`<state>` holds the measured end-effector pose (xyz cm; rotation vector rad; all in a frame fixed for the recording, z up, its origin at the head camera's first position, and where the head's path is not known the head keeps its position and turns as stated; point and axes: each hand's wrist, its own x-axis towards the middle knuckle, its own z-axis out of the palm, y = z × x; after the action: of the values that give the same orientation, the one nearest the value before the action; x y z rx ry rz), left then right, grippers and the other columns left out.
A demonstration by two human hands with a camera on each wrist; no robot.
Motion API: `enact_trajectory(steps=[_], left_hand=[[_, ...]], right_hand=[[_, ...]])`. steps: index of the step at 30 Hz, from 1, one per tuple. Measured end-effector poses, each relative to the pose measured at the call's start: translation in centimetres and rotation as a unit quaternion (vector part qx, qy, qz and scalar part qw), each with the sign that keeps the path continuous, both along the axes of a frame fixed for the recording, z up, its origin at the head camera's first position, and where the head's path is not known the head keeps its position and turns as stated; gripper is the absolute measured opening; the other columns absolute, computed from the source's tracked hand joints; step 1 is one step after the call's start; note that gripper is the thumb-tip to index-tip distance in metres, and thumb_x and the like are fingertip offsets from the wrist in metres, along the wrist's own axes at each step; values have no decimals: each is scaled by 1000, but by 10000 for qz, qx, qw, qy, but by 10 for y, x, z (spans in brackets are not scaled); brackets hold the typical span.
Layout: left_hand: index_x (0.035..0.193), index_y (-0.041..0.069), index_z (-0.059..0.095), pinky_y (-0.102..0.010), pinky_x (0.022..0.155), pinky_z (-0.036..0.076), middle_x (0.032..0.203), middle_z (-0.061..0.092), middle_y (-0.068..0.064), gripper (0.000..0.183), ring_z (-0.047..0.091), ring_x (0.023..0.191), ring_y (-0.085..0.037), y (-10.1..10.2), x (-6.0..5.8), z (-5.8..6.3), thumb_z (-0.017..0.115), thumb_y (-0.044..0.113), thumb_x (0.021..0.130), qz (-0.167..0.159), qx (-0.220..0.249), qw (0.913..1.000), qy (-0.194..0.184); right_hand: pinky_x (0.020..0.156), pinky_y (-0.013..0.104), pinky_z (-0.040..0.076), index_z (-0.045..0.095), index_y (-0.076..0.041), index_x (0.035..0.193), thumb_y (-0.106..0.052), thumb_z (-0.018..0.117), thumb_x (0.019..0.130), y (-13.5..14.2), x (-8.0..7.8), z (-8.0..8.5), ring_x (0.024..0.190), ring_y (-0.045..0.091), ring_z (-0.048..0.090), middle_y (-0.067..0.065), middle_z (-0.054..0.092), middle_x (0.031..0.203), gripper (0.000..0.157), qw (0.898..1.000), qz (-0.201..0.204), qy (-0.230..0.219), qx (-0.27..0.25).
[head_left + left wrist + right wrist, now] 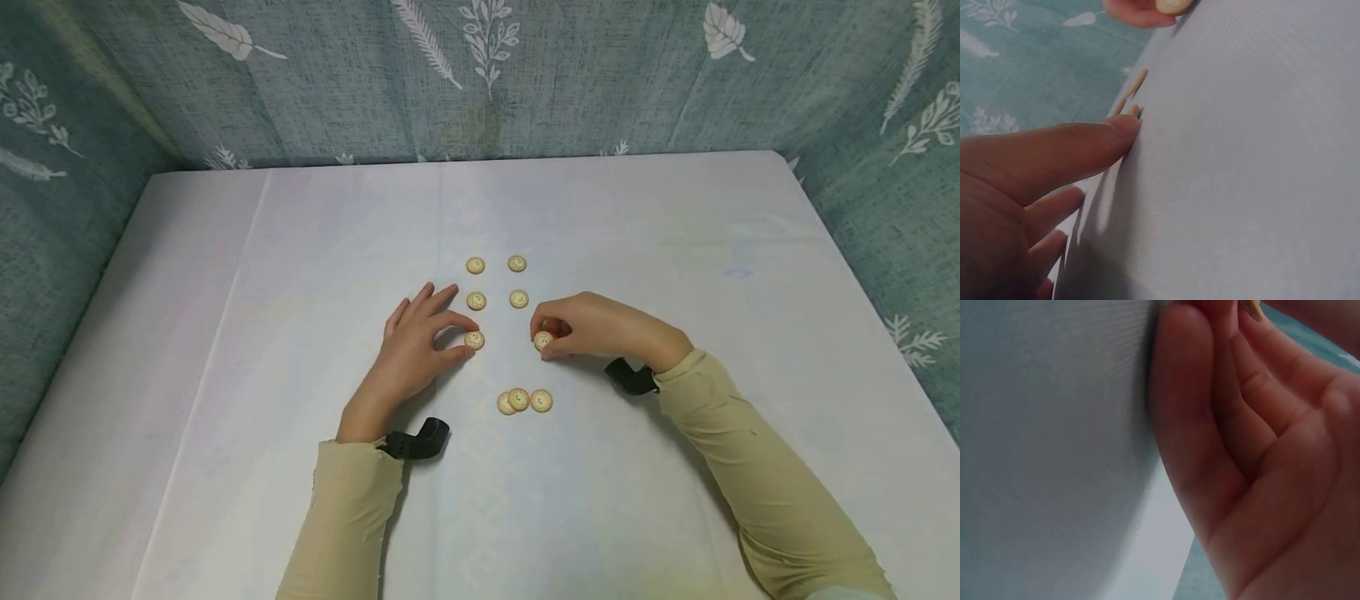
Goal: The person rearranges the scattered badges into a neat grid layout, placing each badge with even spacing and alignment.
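In the head view, my left hand (412, 346) pinches a round wooden button (474, 340) by its edges between thumb and index finger, low over the white table, its other fingers spread. Opposite it, my right hand (600, 327) grips another wooden button (543, 341) between thumb and curled fingers. Just beyond the hands lie two columns of two buttons each: a left pair with a nearer button (476, 301), and a right pair with a nearer button (519, 298). The left wrist view shows the thumb (1079, 147) largely covering the left hand's button.
Nearer to the body lie three more buttons, two overlapping (517, 399) and a third button (542, 401) beside them. A white cloth covers the table (300, 250). A green leaf-patterned curtain (480, 92) hangs behind the far edge and at both sides.
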<state>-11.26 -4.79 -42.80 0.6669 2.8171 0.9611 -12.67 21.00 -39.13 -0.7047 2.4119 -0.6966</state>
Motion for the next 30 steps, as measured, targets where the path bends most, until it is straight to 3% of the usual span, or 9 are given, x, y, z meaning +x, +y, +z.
enact_trajectory(steps=[8,30], left_hand=[[97,27,65,-45,104,3,142,31,-1,22,9,135,-21,0,1,0,70,28,76,31,-51,10000,-31],[97,27,65,-45,104,3,142,31,-1,22,9,135,-21,3,-1,-1,70,27,76,36,-54,10000,-12]], right_hand=[[65,28,41,59,-21,94,-25,65,82,-7,-1,-5,68,10,49,-8,55,73,14,9988,-6,468,-111],[60,27,36,59,-18,91,-21,66,80,-18,-3,-8,62,11,45,-4,49,66,14,9974,-212,679,-56]])
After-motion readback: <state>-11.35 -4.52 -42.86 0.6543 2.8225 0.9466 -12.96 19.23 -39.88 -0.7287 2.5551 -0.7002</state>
